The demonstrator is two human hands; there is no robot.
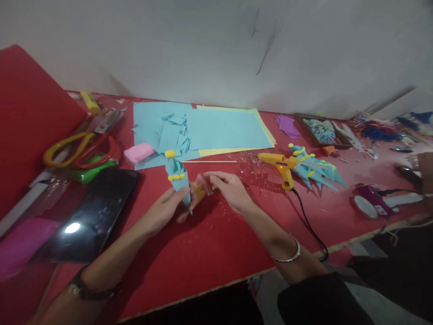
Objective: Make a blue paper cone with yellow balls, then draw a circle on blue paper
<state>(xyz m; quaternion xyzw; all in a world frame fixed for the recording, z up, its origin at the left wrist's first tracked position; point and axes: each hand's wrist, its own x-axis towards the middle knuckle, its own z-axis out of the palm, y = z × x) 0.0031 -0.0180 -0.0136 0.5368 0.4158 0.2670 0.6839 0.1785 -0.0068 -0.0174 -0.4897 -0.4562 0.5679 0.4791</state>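
Observation:
My left hand [164, 210] is closed round a light blue rolled paper cone [179, 179], its narrow tip pointing down. A row of small yellow dots runs across the cone, and a larger yellow blob [170, 154] tops it. The same hand also seems to steady a soft yellow lump in clear plastic [199, 193], beside the cone. At the upper edge of that plastic, my right hand [233, 192] has thumb and forefinger pinched together. Whether a bit of yellow sits between those fingertips is too small to tell.
A yellow glue gun [278, 163] lies right, its cord over the front edge, before several similar blue cones [316, 169]. Behind are blue sheets [226, 128], a thin stick [209, 161] and a pink block [139, 153]. Scissors [91, 155] and a dark glossy slab [93, 216] lie left.

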